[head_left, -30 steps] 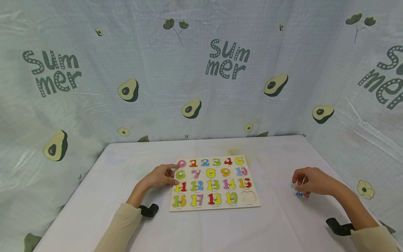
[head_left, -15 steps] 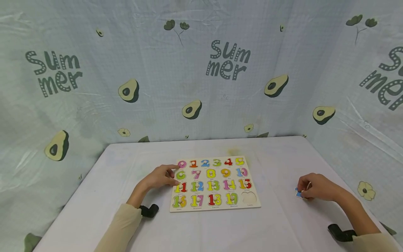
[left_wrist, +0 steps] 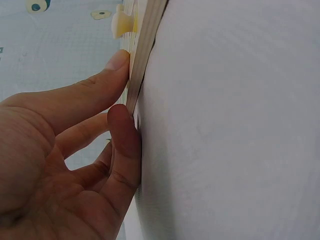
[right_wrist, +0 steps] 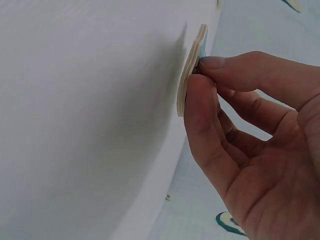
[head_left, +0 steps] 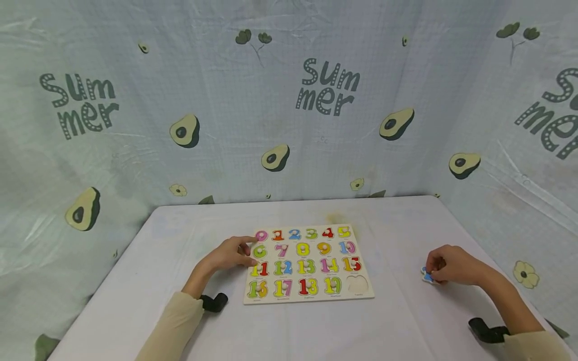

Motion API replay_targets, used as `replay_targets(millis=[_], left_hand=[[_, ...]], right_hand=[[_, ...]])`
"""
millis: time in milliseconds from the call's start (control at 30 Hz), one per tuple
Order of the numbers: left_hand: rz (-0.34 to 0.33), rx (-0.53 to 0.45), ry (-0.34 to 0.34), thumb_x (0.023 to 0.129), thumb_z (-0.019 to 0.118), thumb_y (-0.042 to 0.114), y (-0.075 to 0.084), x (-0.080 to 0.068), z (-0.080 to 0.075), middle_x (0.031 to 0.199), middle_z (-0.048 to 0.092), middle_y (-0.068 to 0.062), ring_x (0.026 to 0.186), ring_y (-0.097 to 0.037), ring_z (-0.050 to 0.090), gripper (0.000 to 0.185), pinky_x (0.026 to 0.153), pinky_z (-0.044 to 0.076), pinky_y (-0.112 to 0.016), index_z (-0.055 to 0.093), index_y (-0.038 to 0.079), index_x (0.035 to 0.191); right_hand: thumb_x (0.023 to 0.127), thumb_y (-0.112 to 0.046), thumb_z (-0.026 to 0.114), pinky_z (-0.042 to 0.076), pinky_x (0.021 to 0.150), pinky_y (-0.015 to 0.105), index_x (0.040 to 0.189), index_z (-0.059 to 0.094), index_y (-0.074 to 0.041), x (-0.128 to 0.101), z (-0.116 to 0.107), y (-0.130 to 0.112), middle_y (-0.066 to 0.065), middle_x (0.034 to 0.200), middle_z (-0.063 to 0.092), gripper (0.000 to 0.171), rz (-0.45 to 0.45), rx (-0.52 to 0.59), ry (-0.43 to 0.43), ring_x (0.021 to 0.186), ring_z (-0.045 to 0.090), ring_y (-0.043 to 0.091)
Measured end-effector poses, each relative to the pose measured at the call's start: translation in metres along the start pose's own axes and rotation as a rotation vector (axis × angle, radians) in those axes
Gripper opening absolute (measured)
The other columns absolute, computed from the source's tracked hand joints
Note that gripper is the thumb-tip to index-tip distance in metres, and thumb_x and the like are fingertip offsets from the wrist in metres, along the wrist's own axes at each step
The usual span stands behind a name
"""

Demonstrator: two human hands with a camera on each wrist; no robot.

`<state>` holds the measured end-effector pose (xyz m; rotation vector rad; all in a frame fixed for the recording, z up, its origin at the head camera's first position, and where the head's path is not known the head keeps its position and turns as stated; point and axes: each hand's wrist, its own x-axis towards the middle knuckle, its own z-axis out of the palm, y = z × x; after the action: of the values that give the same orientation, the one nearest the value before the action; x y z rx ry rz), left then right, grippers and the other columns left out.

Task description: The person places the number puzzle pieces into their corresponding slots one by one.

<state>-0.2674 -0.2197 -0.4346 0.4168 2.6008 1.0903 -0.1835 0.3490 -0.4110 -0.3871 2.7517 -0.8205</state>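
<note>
Landmark taken: number puzzle board [head_left: 308,263], lying flat on the white table [head_left: 289,331]; left hand [head_left: 229,254] is set against the board's left edge, thumb and fingers [left_wrist: 120,131] pinching that edge, so the board is held steady; one recess [head_left: 358,283] is seen vacant at the board's near right corner; the loose blue piece [head_left: 427,276] lies on the table well to the right of the board, beyond that recess; right hand [head_left: 451,265] pinches the piece's small knob between thumb and forefinger [right_wrist: 235,65], the piece flat against the table; the recess thus lies leftward from the grip, and the right hand is the nearer one to it.
</note>
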Motion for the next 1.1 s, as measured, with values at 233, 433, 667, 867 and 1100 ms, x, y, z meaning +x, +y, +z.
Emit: replay_targets(millis=[233,433,667,867,1100], left_hand=[[0.008,0.003,0.008,0.086,0.084,0.016,-0.003,-0.002,-0.001,0.096,0.057,-0.008,0.081,-0.018,0.051,0.071,0.070,0.041,-0.030,0.054,0.002,0.148],[0.009,-0.003,-0.002,0.086,0.085,0.017,-0.005,-0.001,0.001,0.095,0.057,-0.007,0.081,-0.018,0.050,0.071,0.070,0.040,-0.031,0.054,0.003,0.148],[0.003,0.017,0.007,0.086,0.084,0.019,-0.004,0.002,0.001,0.095,0.057,-0.006,0.083,-0.019,0.051,0.071,0.071,0.040,-0.031,0.054,0.005,0.148],[0.013,0.022,0.004,0.085,0.084,0.017,-0.003,0.001,0.000,0.096,0.058,-0.008,0.083,-0.019,0.052,0.071,0.071,0.041,-0.031,0.054,0.003,0.148],[0.005,0.025,0.001,0.087,0.084,0.019,-0.001,0.001,0.001,0.096,0.058,-0.007,0.084,-0.018,0.052,0.071,0.071,0.041,-0.030,0.053,0.003,0.149]], right_hand=[[0.085,-0.003,0.071,0.052,0.059,0.026,0.086,0.066,-0.006,0.010,-0.003,-0.019,0.001,0.072,0.063,0.005,-0.040,0.005,-0.017,0.063,0.058,0.010],[0.086,-0.004,0.072,0.050,0.059,0.025,0.085,0.066,-0.007,0.016,0.003,-0.036,-0.001,0.071,0.062,0.007,-0.070,-0.003,-0.035,0.063,0.057,0.010],[0.084,-0.002,0.071,0.050,0.060,0.025,0.083,0.066,-0.009,0.033,0.012,-0.059,-0.003,0.071,0.062,0.009,-0.107,-0.027,-0.041,0.063,0.057,0.010],[0.084,-0.002,0.073,0.053,0.061,0.024,0.084,0.067,-0.010,0.052,0.027,-0.079,-0.002,0.077,0.063,0.010,-0.094,-0.033,-0.074,0.067,0.058,0.012],[0.084,-0.001,0.073,0.051,0.061,0.023,0.084,0.069,-0.008,0.066,0.039,-0.097,-0.004,0.076,0.064,0.008,-0.154,-0.030,-0.118,0.064,0.057,0.009]])
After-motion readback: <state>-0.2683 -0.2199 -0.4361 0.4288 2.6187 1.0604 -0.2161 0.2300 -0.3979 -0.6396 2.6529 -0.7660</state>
